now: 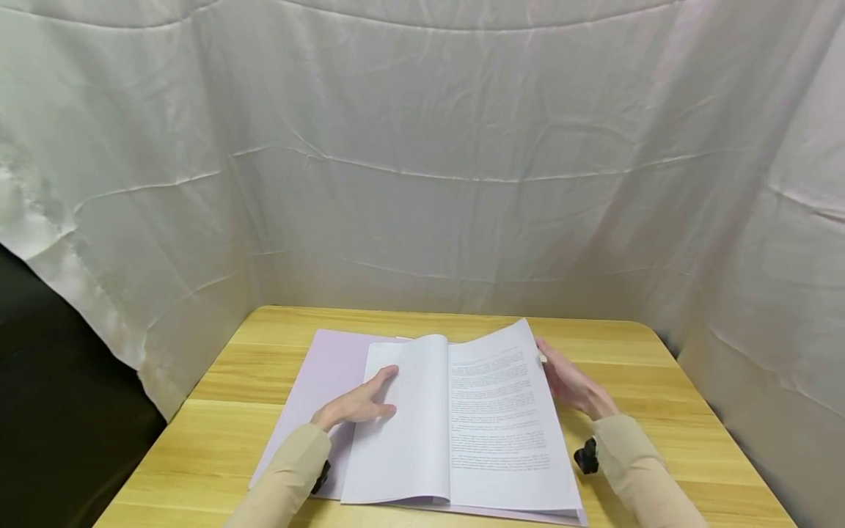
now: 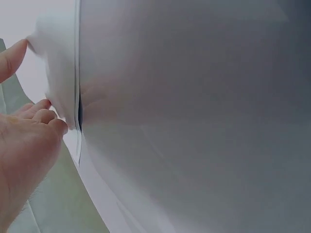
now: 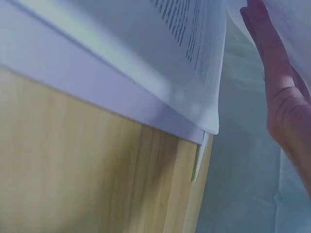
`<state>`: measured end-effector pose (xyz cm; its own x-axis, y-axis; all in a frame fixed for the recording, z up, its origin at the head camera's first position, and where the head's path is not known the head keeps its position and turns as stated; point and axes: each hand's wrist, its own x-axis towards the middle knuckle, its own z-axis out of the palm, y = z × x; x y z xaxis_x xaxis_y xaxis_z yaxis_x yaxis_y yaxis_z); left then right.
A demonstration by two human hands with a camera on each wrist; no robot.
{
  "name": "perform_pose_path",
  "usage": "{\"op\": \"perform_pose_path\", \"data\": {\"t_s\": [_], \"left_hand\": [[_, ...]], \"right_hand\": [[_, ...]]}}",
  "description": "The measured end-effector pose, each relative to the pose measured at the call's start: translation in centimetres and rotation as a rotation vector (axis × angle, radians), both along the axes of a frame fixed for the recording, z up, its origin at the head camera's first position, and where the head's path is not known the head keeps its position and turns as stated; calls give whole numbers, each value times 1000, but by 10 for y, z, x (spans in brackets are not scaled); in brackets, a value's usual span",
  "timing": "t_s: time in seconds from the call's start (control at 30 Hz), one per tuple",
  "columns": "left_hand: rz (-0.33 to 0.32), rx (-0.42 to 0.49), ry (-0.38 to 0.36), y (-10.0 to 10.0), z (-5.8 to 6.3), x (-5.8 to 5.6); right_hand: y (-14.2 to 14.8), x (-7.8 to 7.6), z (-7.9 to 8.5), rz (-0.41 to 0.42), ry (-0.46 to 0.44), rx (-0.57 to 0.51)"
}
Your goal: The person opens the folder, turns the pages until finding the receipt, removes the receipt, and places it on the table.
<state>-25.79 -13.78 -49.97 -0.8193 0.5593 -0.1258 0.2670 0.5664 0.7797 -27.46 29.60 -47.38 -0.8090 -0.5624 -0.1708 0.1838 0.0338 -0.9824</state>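
Observation:
An open booklet of white printed sheets [image 1: 498, 418] lies on a pale lavender cover [image 1: 317, 396] at the table's near middle. Its left page [image 1: 403, 447] looks blank and bulges near the fold; small text fills the right one. On the left page rests my left hand [image 1: 356, 403], thumb and fingers spread. In the left wrist view, its fingertips [image 2: 43, 114] touch the paper. Beside the right page's raised upper corner is my right hand [image 1: 571, 378], partly hidden by the sheet. In the right wrist view, its straight fingers [image 3: 267, 41] lie against a lifted page [image 3: 294, 22].
The booklet lies on a light wooden table [image 1: 218, 425] with rounded far corners. Pale cloth [image 1: 462, 183] hangs behind and along the sides. A thin pale strip [image 3: 199, 158] sticks out past the cover's edge. Something black [image 1: 59, 411] stands at the far left.

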Motion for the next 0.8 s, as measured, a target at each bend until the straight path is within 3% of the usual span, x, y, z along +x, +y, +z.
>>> {"op": "perform_pose_path", "data": {"t_s": [0.2,0.43,0.8], "left_hand": [[-2,28,-21,1,4,1],[15,72,-61,3,9,3],[48,165,-108,8,17,4]], "right_hand": [[-5,6,5,80,-13,-173],[-15,13,13,127,-21,-271],[-37,21,15,122,-17,-281]]}}
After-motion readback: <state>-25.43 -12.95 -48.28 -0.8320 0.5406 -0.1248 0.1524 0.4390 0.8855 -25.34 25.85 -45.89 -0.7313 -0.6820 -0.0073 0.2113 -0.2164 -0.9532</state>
